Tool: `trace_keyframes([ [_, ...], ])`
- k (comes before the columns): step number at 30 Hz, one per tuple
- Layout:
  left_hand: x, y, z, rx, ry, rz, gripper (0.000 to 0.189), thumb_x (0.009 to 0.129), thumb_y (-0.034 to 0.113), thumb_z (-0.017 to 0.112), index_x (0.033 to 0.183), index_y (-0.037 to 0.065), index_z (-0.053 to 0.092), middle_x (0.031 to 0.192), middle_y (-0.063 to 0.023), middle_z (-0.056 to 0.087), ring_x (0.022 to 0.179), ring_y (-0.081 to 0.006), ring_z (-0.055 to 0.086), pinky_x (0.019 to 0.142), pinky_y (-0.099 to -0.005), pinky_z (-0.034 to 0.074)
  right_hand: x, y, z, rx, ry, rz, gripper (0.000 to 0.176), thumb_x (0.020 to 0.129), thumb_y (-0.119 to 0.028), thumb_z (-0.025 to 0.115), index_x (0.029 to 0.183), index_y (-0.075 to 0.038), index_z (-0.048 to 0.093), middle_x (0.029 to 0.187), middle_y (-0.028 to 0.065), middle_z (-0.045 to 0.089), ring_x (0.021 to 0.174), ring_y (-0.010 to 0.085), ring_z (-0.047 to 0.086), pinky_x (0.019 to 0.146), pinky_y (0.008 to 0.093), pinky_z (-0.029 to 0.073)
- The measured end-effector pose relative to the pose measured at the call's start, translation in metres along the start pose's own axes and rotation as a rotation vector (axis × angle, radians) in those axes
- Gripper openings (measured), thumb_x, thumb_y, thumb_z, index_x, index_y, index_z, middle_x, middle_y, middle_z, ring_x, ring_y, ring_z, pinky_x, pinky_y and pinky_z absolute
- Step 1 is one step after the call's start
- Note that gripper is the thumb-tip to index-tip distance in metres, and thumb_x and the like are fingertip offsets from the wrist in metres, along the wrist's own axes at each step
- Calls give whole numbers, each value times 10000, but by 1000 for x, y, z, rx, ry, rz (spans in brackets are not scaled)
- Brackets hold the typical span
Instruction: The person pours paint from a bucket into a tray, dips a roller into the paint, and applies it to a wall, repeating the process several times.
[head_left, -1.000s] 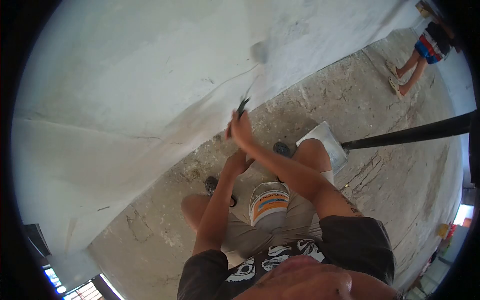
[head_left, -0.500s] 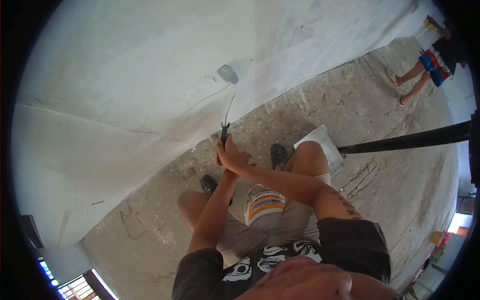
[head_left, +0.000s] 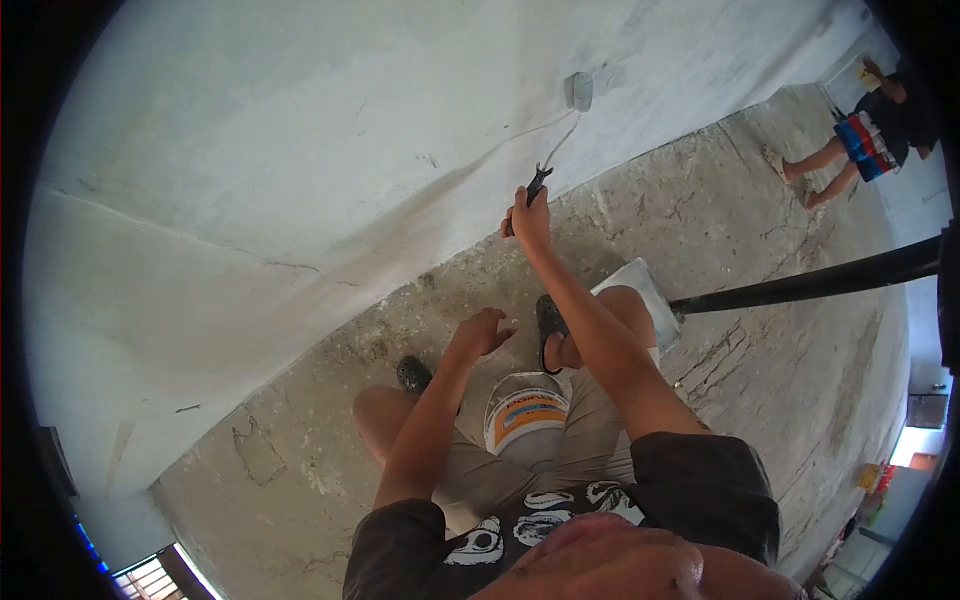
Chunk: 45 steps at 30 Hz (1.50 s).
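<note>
My right hand (head_left: 528, 218) is wrapped round the black handle of a paint roller (head_left: 582, 92). Its thin wire frame runs up to the small grey roller head, which rests against the pale wall (head_left: 300, 130). Lower down, my left hand (head_left: 486, 333) is raised over the floor with its fingers apart, holding nothing. Between my knees stands a white bucket (head_left: 530, 425) with an orange and blue label; its contents cannot be made out.
A flat pale piece (head_left: 648, 300) lies beside my right knee, with a black pole (head_left: 810, 287) reaching it from the right. Another person (head_left: 870, 140) stands near the wall at the upper right. The concrete floor (head_left: 760, 370) is cracked and stained.
My right hand and the roller have moved up and right along the wall. My left hand has come away from beside my right hand and now hangs apart, slightly right of where it was.
</note>
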<state>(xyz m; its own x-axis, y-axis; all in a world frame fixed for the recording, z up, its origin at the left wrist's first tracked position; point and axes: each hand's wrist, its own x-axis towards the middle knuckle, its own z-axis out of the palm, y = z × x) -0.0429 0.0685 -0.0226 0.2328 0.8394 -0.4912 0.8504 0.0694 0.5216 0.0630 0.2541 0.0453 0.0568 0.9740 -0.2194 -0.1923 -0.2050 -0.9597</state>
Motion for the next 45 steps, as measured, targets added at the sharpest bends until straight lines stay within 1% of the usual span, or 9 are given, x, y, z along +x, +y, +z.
trace_keyframes([
  [5,4,1,9,-5,38,62,566,927,519,577,1293,86,576,1308,-183,574,1180,-349,586,980,-455,487,-53,46,13,-199,-137,-57,217,1024,-198,461,1016,-28,327,560,70,520,404,190,554,374,356,472],
  [10,30,-23,35,140,-232,-50,590,923,528,573,1338,109,552,1341,-185,559,1201,-335,578,986,-451,485,-87,119,12,-500,-185,-49,390,990,-218,518,1209,62,359,694,228,630,594,377,663,526,479,507],
  [13,24,-25,45,78,-67,48,588,921,531,576,1332,111,562,1296,-180,593,1180,-338,592,983,-449,487,-55,132,5,-521,-114,-93,415,986,-246,523,1224,63,379,781,281,642,743,470,652,616,531,502],
  [14,21,-21,41,78,-67,48,588,921,531,576,1332,111,562,1296,-180,593,1180,-338,592,983,-449,487,-30,149,0,-536,-103,-222,500,1014,-273,511,1313,80,319,600,132,596,465,230,622,428,376,493],
  [18,5,5,6,35,-37,0,593,920,540,574,1312,94,573,1304,-171,592,1194,-342,577,1003,-445,467,52,90,-25,-581,201,-305,418,997,-287,538,1258,-4,373,600,122,604,449,246,613,409,378,470],
  [23,3,3,1,2,-25,-1,608,922,551,562,1303,77,573,1327,-166,579,1217,-346,558,1024,-441,449,78,-47,-66,-359,95,-199,425,1006,-263,515,1316,-48,319,565,71,545,420,178,572,378,327,481],
  [31,2,5,7,20,-30,-14,586,923,534,581,1319,102,578,1331,-141,581,1211,-336,570,998,-444,476,99,-123,-96,-354,126,-268,228,1002,-255,517,1053,-89,369,582,62,525,400,172,552,343,326,465],
  [39,12,6,21,49,-100,36,609,929,548,563,1351,109,554,1349,-151,567,1230,-341,555,1012,-447,466,33,-62,-31,-254,27,-229,328,976,-222,542,1167,-32,354,552,106,548,386,208,578,353,350,480],
  [45,9,6,19,33,-101,12,610,922,541,580,1341,98,557,1350,-154,564,1219,-342,563,1000,-450,473,76,-165,-77,-261,116,-217,236,990,-253,508,1051,-65,379,570,91,522,379,209,557,330,364,475],
])
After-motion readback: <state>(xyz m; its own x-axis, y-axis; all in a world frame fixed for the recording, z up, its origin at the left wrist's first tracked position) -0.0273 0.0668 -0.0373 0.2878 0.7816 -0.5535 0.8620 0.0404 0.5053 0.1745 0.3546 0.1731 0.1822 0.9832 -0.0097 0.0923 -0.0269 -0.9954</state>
